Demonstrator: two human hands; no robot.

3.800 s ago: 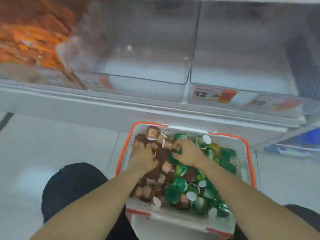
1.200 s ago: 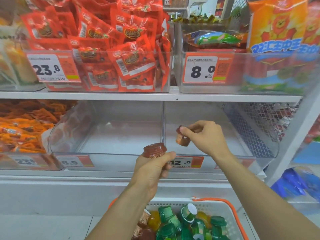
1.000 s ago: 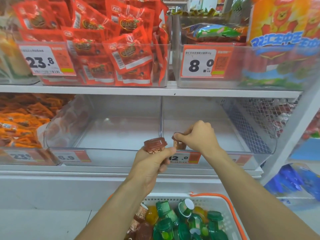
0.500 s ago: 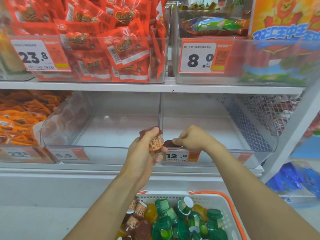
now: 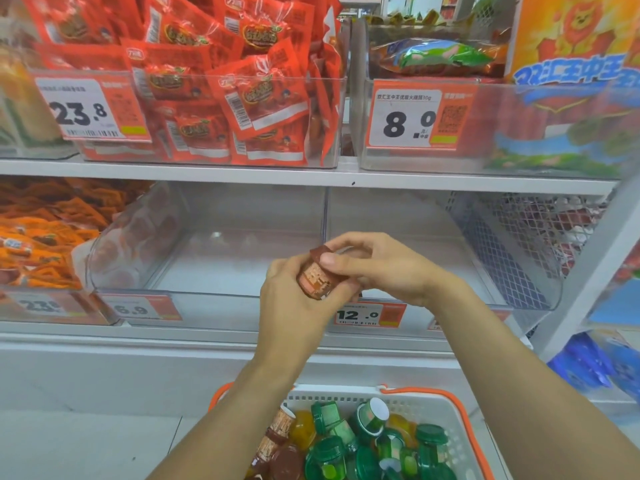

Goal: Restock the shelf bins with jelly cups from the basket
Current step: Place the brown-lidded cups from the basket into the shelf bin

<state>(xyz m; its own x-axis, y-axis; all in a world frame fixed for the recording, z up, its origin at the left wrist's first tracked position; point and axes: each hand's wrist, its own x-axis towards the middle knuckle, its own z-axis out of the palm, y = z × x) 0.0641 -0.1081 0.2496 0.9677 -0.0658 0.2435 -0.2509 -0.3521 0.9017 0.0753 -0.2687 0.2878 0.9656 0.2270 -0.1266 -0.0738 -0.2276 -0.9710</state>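
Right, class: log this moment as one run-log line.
left hand: grips brown jelly cup | right hand: pinches it | clear plastic shelf bins: unstocked | orange-rimmed white basket: full

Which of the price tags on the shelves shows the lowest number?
The 6.9 tag on the lower left clear bin. The others read 23.8, 8.0 and 12.0.

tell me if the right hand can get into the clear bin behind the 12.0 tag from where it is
Probably yes. The right hand hovers just at the open front of the clear bin, with nothing between them. It is busy pinching the brown jelly cup together with the left hand.
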